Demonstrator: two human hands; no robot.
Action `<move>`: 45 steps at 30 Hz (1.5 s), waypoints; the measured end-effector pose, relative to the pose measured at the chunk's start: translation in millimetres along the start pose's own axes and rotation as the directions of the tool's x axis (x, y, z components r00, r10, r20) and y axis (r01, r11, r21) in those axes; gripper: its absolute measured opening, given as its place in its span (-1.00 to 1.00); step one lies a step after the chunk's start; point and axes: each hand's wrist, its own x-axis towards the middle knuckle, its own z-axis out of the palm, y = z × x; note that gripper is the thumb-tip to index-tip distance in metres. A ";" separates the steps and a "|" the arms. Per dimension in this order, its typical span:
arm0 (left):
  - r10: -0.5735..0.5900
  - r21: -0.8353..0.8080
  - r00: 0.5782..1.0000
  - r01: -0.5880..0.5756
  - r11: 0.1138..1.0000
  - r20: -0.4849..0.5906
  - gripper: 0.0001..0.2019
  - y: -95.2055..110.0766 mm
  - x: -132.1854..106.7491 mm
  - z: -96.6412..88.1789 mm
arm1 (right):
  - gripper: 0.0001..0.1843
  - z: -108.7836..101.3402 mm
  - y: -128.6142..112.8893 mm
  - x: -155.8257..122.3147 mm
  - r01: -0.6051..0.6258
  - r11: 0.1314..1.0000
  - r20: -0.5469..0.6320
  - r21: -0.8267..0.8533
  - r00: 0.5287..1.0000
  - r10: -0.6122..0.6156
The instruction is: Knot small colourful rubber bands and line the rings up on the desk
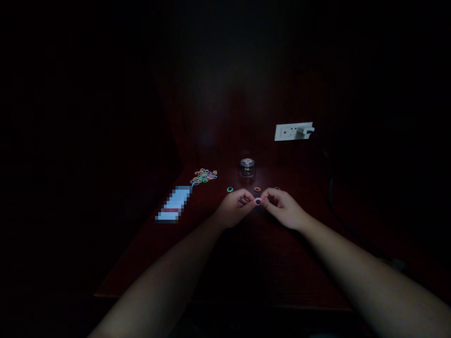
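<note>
Between my two hands is a small pink hair tie [258,198], pinched at its left side by my left hand [235,207] and at its right side by my right hand [284,209]. Both hands are closed at the fingertips, just above the dark red table. Just beyond them lie a green hair tie [230,189] and an orange hair tie [257,189]. A purple hair tie [277,188] shows partly behind my right hand. Farther left sits a pile of multicoloured hair ties [204,176].
A clear lidded jar [247,169] stands beyond my hands. A bright pixelated rectangle [174,204] lies at the left. On the back wall a white socket [287,132] holds a plug [306,131], whose dark cable [331,188] runs down the right side. The table's front edge is near my forearms.
</note>
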 end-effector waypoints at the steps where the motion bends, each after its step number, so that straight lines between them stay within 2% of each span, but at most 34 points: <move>1: 0.004 0.000 1.000 -0.004 1.000 -0.003 -0.78 -0.3 0.0 0.2 | -0.80 -0.1 -0.3 0.1 0.000 1.000 0.001 -0.006 1.000 0.000; 16: 0.024 -0.017 0.999 -0.025 1.000 -0.048 -0.79 -0.4 1.4 0.7 | -0.74 -2.6 -0.4 0.6 0.010 0.999 0.057 0.040 0.998 -0.012; 23: 0.021 -0.031 0.998 -0.023 0.999 -0.053 -0.81 -1.0 2.0 1.8 | -0.78 0.5 -0.8 -0.6 0.003 1.000 0.043 0.010 0.999 -0.004; 30: 0.034 -0.105 0.997 -0.027 0.994 0.063 -0.76 -3.1 -0.8 2.2 | -0.80 0.0 -1.0 -1.8 0.006 0.996 0.039 -0.085 0.999 -0.002; 35: 0.004 -0.047 0.999 -0.002 0.999 0.054 -0.79 -5.0 -1.0 2.4 | -0.83 -1.3 0.3 -3.8 0.008 0.997 0.067 -0.075 0.998 -0.003; 45: 0.007 0.052 0.995 -0.012 0.999 0.095 -0.86 -1.0 -4.2 -6.4 | -0.85 -10.5 7.3 -2.7 0.000 0.992 -0.024 -0.126 1.000 -0.003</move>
